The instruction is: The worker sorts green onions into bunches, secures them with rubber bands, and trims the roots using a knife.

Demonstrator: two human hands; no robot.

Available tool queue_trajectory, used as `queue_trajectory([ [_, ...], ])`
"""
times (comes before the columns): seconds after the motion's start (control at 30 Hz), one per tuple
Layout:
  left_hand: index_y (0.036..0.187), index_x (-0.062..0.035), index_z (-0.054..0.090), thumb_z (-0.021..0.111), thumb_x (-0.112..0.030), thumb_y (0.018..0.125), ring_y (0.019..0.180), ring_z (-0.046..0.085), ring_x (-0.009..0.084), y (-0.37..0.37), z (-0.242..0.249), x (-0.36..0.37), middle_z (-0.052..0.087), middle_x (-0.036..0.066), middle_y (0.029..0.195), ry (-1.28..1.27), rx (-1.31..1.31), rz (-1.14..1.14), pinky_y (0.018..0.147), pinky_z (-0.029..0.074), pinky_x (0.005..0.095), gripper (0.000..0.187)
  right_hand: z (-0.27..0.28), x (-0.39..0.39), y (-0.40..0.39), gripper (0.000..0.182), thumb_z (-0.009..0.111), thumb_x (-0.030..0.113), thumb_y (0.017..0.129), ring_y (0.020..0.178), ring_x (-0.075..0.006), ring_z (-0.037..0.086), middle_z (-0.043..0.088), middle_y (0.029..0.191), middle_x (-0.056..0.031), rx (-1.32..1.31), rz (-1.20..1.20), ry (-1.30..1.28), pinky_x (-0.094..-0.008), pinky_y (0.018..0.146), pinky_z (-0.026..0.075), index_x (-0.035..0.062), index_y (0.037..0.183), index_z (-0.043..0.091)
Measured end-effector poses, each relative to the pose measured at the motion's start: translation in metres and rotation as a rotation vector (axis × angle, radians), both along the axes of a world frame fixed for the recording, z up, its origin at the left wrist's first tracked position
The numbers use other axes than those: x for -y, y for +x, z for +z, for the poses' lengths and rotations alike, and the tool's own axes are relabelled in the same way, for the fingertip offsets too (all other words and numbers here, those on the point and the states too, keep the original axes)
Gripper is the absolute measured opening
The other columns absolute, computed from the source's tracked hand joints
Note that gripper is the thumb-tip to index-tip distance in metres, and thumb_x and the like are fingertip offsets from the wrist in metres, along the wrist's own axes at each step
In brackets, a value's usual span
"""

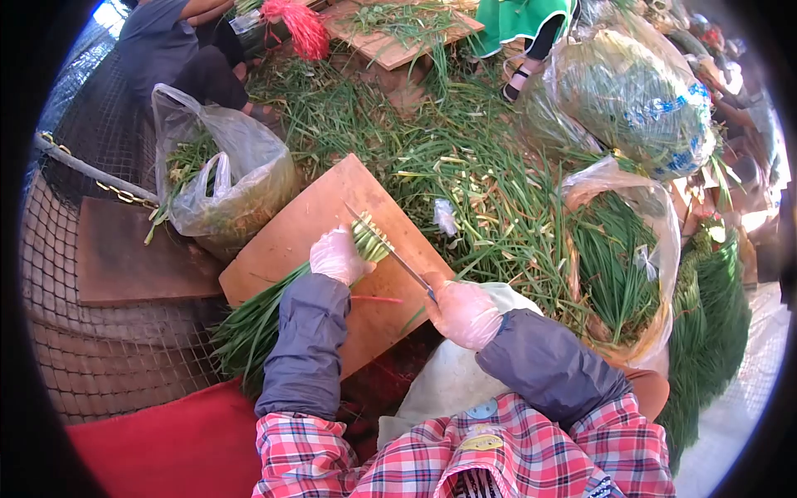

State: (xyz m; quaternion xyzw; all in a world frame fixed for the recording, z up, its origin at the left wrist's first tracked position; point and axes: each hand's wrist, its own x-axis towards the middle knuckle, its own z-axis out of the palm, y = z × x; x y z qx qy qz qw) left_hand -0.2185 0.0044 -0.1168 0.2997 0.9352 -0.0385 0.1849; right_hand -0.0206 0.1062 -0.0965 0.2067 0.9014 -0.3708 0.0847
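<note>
Gloved in thin clear plastic, my left hand (336,257) is closed round a bunch of green chives (370,241) over a wooden board (357,189). The pale cut stem ends point up and right, while the long leaves (259,319) trail down-left past the board's edge. My right hand (466,314), gloved too, grips the handle of a knife (397,258). Its long thin blade reaches up-left across the board, right at the stem ends. A red strip (375,299) lies on the board between my hands.
Leaf trimmings (473,191) cover the ground beyond the board. Plastic bags of greens stand left (241,178) and right (618,257), with a bulging bag (631,100) behind. Chives are piled (706,324) at far right. Two people sit or stand near another board (398,50).
</note>
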Motion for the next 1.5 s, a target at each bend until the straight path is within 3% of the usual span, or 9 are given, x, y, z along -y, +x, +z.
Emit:
queue_trajectory([
  [0.33, 0.109, -0.0033, 0.053, 0.081, -0.031, 0.054, 0.095, 0.060, 0.0306, 0.004, -0.010, -0.001, 0.063, 0.017, 0.098, 0.001, -0.073, -0.050, 0.081, 0.048, 0.0389, 0.067, 0.001, -0.002, -0.041, 0.026, 0.049, 0.022, 0.084, 0.077, -0.0407, 0.060, 0.061, 0.077, -0.0238, 0.123, 0.050, -0.019, -0.0485, 0.069, 0.047, -0.0016, 0.096, 0.052],
  [0.57, 0.101, -0.0058, 0.055, 0.066, -0.026, 0.068, 0.093, 0.060, 0.0276, 0.004, -0.027, 0.002, 0.063, 0.012, 0.095, 0.056, -0.194, -0.063, 0.079, 0.046, 0.0406, 0.040, -0.074, 0.009, -0.108, 0.027, 0.048, 0.023, 0.084, 0.078, -0.0399, 0.061, 0.062, 0.079, -0.0254, 0.057, -0.050, 0.040, -0.0476, 0.073, 0.048, -0.0020, 0.093, 0.054],
  [0.93, 0.098, -0.0060, 0.054, 0.071, -0.023, 0.058, 0.092, 0.059, 0.0283, 0.013, -0.032, 0.004, 0.061, 0.011, 0.094, 0.141, -0.236, -0.051, 0.079, 0.044, 0.0422, 0.047, -0.088, 0.015, -0.097, 0.027, 0.047, 0.024, 0.084, 0.080, -0.0406, 0.061, 0.062, 0.081, -0.0246, 0.108, -0.075, -0.021, -0.0507, 0.073, 0.046, 0.0001, 0.097, 0.051],
  [0.97, 0.101, -0.0065, 0.051, 0.074, -0.025, 0.057, 0.092, 0.058, 0.0279, 0.014, -0.033, 0.006, 0.060, 0.010, 0.093, 0.120, -0.236, -0.062, 0.079, 0.043, 0.0423, 0.053, -0.086, 0.014, -0.095, 0.026, 0.048, 0.023, 0.083, 0.082, -0.0406, 0.060, 0.062, 0.084, -0.0249, 0.111, -0.083, -0.029, -0.0509, 0.074, 0.046, 0.0012, 0.097, 0.051],
  [1.0, 0.118, -0.0042, 0.044, 0.080, -0.032, 0.052, 0.104, 0.053, 0.0310, 0.016, -0.013, 0.006, 0.055, 0.015, 0.112, 0.057, -0.067, -0.046, 0.087, 0.041, 0.0440, 0.081, -0.085, 0.009, -0.093, 0.026, 0.049, 0.024, 0.083, 0.082, -0.0413, 0.060, 0.061, 0.083, -0.0258, 0.074, -0.094, -0.067, -0.0503, 0.073, 0.046, 0.0015, 0.096, 0.052],
  [1.1, 0.141, -0.0032, 0.014, 0.087, -0.039, 0.041, 0.130, 0.027, 0.0409, 0.017, 0.015, 0.045, 0.023, 0.022, 0.143, 0.268, 0.021, -0.137, 0.104, 0.025, 0.0528, 0.129, -0.098, -0.026, -0.071, 0.029, 0.050, 0.025, 0.082, 0.082, -0.0412, 0.060, 0.062, 0.083, -0.0253, 0.046, -0.140, -0.010, -0.0480, 0.073, 0.047, 0.0013, 0.097, 0.053],
  [1.2, 0.142, -0.0046, 0.015, 0.087, -0.046, 0.039, 0.131, 0.023, 0.0431, 0.007, 0.018, 0.094, 0.026, 0.024, 0.141, 0.091, -0.133, -0.127, 0.104, 0.018, 0.0602, 0.132, -0.092, -0.071, -0.054, 0.033, 0.051, 0.027, 0.083, 0.081, -0.0394, 0.061, 0.063, 0.084, -0.0236, 0.062, -0.421, 0.060, -0.0461, 0.073, 0.048, 0.0010, 0.104, 0.052],
  [1.37, 0.125, 0.0002, 0.044, 0.080, -0.042, 0.048, 0.103, 0.057, 0.0328, -0.016, 0.013, 0.115, 0.058, 0.022, 0.111, 0.224, 0.215, 0.026, 0.090, 0.044, 0.0349, 0.095, -0.071, -0.066, -0.083, 0.037, 0.052, 0.030, 0.083, 0.080, -0.0370, 0.061, 0.063, 0.084, -0.0203, -0.133, -0.136, -0.109, -0.0439, 0.071, 0.047, 0.0075, 0.112, 0.054],
  [1.5, 0.123, 0.0026, 0.046, 0.082, -0.034, 0.052, 0.105, 0.056, 0.0275, -0.020, 0.051, 0.143, 0.059, 0.017, 0.110, 0.359, 0.627, 0.049, 0.092, 0.041, 0.0348, 0.088, -0.074, -0.046, -0.135, 0.039, 0.056, 0.035, 0.080, 0.081, -0.0369, 0.060, 0.063, 0.085, -0.0207, 0.036, 0.076, -0.240, -0.0431, 0.074, 0.047, 0.0099, 0.111, 0.058],
])
